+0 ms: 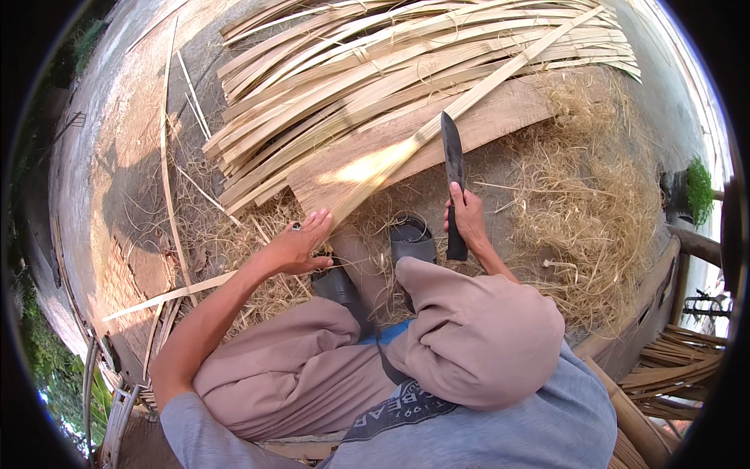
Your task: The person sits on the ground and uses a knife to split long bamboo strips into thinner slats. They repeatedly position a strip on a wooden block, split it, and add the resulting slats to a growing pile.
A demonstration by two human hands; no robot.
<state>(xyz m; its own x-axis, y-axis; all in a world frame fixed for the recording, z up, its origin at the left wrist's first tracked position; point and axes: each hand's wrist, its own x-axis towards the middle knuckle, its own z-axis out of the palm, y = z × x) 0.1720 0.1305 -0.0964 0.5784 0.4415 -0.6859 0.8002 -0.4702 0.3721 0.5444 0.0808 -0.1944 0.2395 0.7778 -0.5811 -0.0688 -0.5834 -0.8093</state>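
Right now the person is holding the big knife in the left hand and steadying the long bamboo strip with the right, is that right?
Not quite: the hands are swapped. In the head view the right hand grips the knife by its dark handle, blade pointing up, while the left hand steadies the near end of the long bamboo strip lying on the wooden board.

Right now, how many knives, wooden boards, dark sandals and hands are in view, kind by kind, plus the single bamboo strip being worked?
Knife: 1, in the right hand
Bamboo strip being worked: 1, its near end at the left hand
Wooden board: 1
Dark sandals: 2
Hands: 2, left hand and right hand
Total: 7
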